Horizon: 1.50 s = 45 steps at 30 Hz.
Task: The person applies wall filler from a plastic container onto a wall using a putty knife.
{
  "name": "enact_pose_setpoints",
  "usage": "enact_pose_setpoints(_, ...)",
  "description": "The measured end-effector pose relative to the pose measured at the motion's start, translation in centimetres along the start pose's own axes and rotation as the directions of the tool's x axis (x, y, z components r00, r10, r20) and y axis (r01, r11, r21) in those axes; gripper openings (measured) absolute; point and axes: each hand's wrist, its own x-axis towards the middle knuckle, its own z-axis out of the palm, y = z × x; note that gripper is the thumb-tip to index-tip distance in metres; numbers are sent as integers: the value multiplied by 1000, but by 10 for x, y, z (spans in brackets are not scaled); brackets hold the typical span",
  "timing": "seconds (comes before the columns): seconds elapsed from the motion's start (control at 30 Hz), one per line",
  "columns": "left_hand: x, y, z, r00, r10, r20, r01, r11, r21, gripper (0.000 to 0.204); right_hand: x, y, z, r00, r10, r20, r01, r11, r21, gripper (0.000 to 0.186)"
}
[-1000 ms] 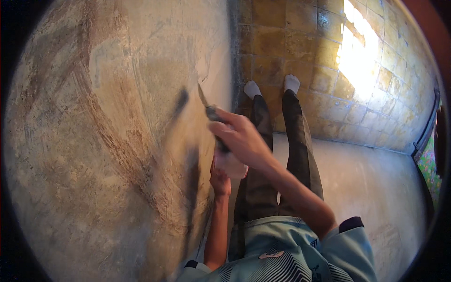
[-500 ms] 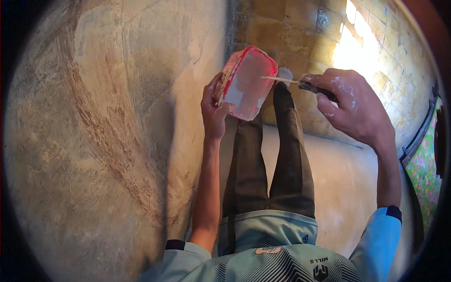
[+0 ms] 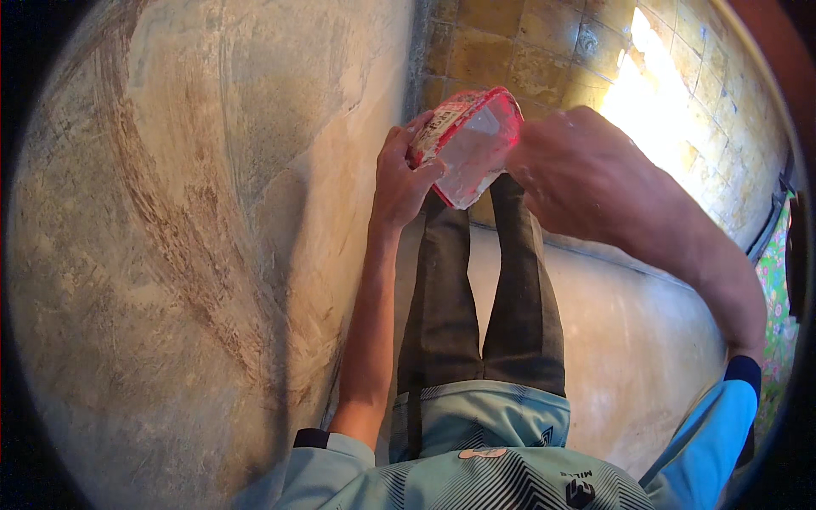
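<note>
My left hand (image 3: 405, 180) grips a plastic tub (image 3: 486, 155) with a red rim, its thumb over the near edge. The tub is tilted, its mouth turned to the right, and whitish paste coats the inside. Just right of the rim is my right hand (image 3: 571, 174), closed and smeared by motion. It holds a putty knife with a dark handle, plain half a second ago; the back of the hand now hides the tool. Whether the blade touches the tub cannot be made out.
A plastered wall (image 3: 195, 212) with a rough brown streak rises close on my left. Below the tub are my legs in dark trousers (image 3: 450, 289). Yellowish tiles (image 3: 544, 42) with a bright sunlit patch lie beyond, and a flowered green cloth (image 3: 775, 297) hangs at the right.
My right hand has moved left to the tub's rim and turned, so the putty knife has gone from sight. The tub has shifted slightly right and tilted further.
</note>
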Motion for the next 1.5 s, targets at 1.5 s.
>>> enact_pose_setpoints(1.5, -215, -149, -41, 700, -666, -255, 221, 542, -811, 12, 164, -3, 202, 448, 871, 201, -92, -179, 980, 32)
